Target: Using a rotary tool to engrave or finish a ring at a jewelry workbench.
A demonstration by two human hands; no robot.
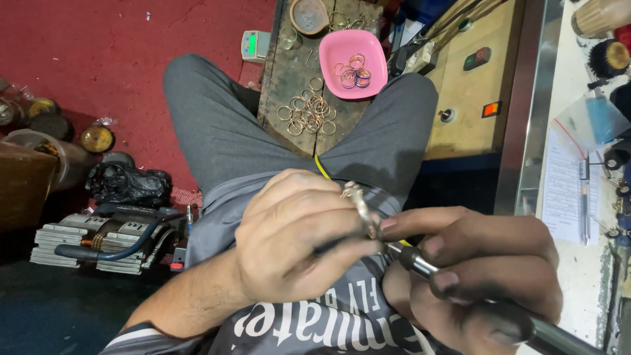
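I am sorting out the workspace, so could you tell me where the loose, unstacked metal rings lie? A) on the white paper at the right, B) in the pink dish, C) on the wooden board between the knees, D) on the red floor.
C: the loose rings lie scattered on the wooden board, just below the pink dish, which holds only a small stacked cluster.

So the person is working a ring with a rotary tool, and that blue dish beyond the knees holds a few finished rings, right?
Not quite: the dish is pink, not blue, as the head view shows. The rest holds: the left hand grips a ring, the right hand holds the rotary tool, and a few rings lie in the dish.
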